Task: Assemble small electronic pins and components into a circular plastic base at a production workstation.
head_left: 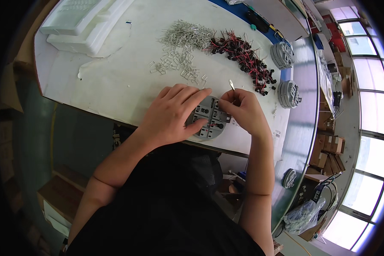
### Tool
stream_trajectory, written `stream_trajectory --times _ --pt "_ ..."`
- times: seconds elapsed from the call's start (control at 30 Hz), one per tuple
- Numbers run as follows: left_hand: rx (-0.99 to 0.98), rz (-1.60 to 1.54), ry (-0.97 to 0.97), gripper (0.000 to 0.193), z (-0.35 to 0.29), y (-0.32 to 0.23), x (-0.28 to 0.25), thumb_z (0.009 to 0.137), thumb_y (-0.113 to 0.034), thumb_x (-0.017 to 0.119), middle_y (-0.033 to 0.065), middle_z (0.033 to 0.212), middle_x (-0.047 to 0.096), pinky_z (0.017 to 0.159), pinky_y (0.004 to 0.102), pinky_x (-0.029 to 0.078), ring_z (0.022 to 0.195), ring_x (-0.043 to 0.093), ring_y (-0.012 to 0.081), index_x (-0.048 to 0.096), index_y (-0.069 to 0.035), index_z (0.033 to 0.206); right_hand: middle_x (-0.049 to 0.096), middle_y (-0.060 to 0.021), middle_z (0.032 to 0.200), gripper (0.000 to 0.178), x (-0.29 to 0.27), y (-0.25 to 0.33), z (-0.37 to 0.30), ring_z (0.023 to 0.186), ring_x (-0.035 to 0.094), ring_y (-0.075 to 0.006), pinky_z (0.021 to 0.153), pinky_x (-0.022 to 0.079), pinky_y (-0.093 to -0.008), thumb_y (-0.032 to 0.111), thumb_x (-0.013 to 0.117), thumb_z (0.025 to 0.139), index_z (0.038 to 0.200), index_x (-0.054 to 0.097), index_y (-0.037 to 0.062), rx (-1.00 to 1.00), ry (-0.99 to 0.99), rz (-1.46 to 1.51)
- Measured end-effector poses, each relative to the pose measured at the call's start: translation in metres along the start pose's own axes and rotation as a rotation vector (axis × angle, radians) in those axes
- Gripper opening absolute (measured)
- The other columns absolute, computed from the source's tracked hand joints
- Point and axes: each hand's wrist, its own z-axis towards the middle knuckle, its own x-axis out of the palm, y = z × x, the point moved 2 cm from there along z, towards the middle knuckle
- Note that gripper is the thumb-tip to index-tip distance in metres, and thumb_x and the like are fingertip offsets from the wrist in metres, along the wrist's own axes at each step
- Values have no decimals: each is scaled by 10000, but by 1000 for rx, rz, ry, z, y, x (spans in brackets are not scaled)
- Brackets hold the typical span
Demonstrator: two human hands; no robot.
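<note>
A round grey plastic housing [208, 133] with slots and small dark parts inside rests on the table near its front edge. My left hand [171, 112] lies over its left side, thumb and forefinger gripping it from either end. My right hand [245, 112] is closed in a pinch at the housing's right side. From its fingers sticks up the silvery end of a slim metal tool, seemingly tweezers [231, 84]; their working tip is hidden. Beyond my hands lie a heap of bent metal wire pieces [185, 36] and a pile of small black parts with red wires [243, 53].
White foam trays [74, 45] stand at the far left of the white table [111, 85]. On the right, stacked grey housings [289, 94] sit by a long glossy strip [301, 123], with another housing [289, 178] nearer me. Cardboard boxes [328, 151] stand beyond.
</note>
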Motion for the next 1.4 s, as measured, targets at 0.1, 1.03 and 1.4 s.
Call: stream_trajectory --times 0.1,1.03,1.4 --pt "-3 20 15 675 0 1 0 887 -349 817 70 1309 681 1052 436 487 1236 617 287 615 -110 1486 714 -35 819 202 -4 1 -2 719 607 -87 650 496 -278 139 766 922 953 737 -59 24 32 -43" --pt "25 22 -13 629 1 3 -1 918 -366 795 78 1270 686 1026 433 486 1202 618 277 616 -94 1456 674 18 776 274 2 4 -2 652 533 -37 584 428 -268 221 790 999 910 725 -30 -86 17 -242" --pt "58 -108 -127 527 0 15 0 913 -217 818 95 1178 724 933 418 539 1082 678 295 650 -72 1391 672 -24 804 267 -34 -39 19 564 503 -48 511 384 -225 244 669 1094 1072 713 -18 16 232 501"
